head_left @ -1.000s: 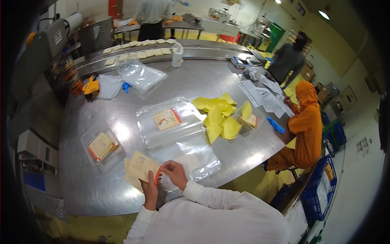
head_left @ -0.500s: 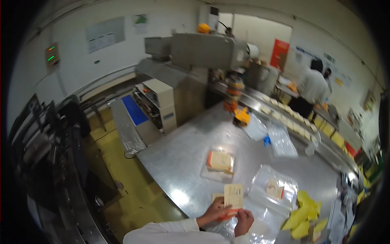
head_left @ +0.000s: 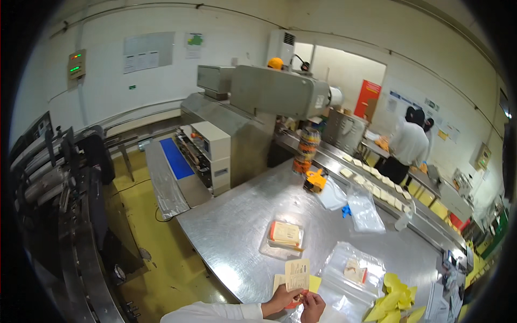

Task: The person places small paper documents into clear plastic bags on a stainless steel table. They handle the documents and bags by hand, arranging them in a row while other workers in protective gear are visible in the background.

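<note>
A cream printed card (head_left: 297,273) with an orange lower part stands upright in my left hand (head_left: 284,299), whose fingers are closed on it near the bottom. My right hand (head_left: 312,309) is pinched at the card's lower right edge. Another cream card (head_left: 278,281) shows behind it, partly covered. A piece of yellow sheet (head_left: 315,283) sticks out to the right. Beyond my hands, a clear plastic tray (head_left: 265,248) holds a stack of cream and orange cards (head_left: 285,232). Right of my hands, a small card (head_left: 354,273) lies on clear plastic bags (head_left: 336,264).
Crumpled yellow sheets (head_left: 396,293) lie at the near right of the steel table (head_left: 215,220). Farther back are a yellow tape dispenser (head_left: 315,181), stacked tape rolls (head_left: 307,151) and a conveyor (head_left: 336,156) carrying pale pieces. Machines stand left; a person (head_left: 409,141) works at the back right.
The view has shifted, so the table things sit lower and my hands lie nearer the bottom edge. The yellow sheet beside the card now shows. My hands still grip the card.
</note>
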A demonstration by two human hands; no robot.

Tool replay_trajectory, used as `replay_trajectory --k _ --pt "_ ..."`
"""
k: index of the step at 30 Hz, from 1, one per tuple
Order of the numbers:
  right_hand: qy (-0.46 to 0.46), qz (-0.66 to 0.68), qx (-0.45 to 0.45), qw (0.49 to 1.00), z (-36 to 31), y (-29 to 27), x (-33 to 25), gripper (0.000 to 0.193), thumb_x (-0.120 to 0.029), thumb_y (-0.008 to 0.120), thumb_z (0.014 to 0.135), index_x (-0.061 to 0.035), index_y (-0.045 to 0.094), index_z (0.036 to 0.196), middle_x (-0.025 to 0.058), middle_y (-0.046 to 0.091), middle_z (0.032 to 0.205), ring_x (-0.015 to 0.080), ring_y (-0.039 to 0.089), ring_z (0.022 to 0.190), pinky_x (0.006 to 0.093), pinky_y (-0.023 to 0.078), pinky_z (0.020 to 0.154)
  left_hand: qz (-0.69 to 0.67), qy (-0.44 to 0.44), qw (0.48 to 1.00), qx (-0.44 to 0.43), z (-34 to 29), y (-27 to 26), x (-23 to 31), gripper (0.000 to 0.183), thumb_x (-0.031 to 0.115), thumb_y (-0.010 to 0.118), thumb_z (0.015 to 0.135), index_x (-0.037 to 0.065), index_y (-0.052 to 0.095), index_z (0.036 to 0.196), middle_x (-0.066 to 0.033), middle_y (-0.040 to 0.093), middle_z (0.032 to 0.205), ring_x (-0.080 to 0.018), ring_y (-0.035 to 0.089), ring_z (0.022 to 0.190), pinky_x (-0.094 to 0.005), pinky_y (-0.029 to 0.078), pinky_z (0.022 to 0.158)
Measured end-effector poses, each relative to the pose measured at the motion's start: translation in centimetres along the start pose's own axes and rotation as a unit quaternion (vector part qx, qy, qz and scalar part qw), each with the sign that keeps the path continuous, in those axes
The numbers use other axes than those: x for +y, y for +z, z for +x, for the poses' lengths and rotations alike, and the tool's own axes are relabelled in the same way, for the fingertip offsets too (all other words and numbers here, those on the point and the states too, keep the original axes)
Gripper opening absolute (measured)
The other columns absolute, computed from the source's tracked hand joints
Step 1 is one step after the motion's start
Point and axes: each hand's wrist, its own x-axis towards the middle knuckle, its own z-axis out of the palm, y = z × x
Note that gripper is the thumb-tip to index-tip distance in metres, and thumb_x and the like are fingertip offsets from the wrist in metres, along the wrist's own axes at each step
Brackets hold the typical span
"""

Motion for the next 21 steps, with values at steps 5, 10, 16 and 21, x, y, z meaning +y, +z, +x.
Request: replay_trajectory --k 5,10,16,21 --pt "-0.045 -0.08 -0.024 0.996 -0.9 -0.5 -1.2 0.024 -0.011 0.069 0.09 0.0103 0.069 0.101 0.0151 0.072 0.094 0.0173 0.067 0.083 0.0269 0.054 0.077 0.119 0.017 0.991 0.067 -1.4 1.1 2.1 0.016 0.008 0.066 0.086 -0.002 0.067 0.097 -0.0047 0.069 0.083 -0.0125 0.064 0.071 -0.0284 0.052 0.061" --pt "-0.013 -0.142 0.015 0.99 -2.1 0.6 -3.2 0.022 -0.013 0.069 0.091 0.0072 0.072 0.097 0.0098 0.073 0.087 0.014 0.067 0.08 0.0266 0.053 0.075 0.123 0.022 0.992 0.023 -1.6 0.9 2.0 0.016 0.003 0.067 0.084 -0.003 0.067 0.099 -0.0064 0.071 0.089 -0.0119 0.066 0.072 -0.0264 0.053 0.06" --pt "-0.025 -0.19 -0.01 0.981 -1.9 -0.4 -2.2 0.016 -0.008 0.071 0.088 0.0066 0.071 0.094 0.0086 0.073 0.086 0.0114 0.067 0.079 0.0254 0.054 0.073 0.187 0.036 0.981 0.05 -1.7 1.1 1.8 0.029 -0.003 0.068 0.082 -0.004 0.06 0.11 -0.0065 0.068 0.091 -0.0125 0.065 0.074 -0.0254 0.052 0.066" --pt "-0.029 -0.248 0.003 0.968 -2.0 -1.1 -3.0 0.019 -0.017 0.073 0.083 0.0019 0.073 0.086 0.0108 0.073 0.078 0.0127 0.067 0.068 0.0283 0.053 0.067 0.276 0.121 0.953 0.017 -2.2 1.9 2.6 0.03 -0.001 0.071 0.082 -0.004 0.061 0.11 -0.0119 0.07 0.104 -0.0201 0.068 0.093 -0.0324 0.053 0.083"
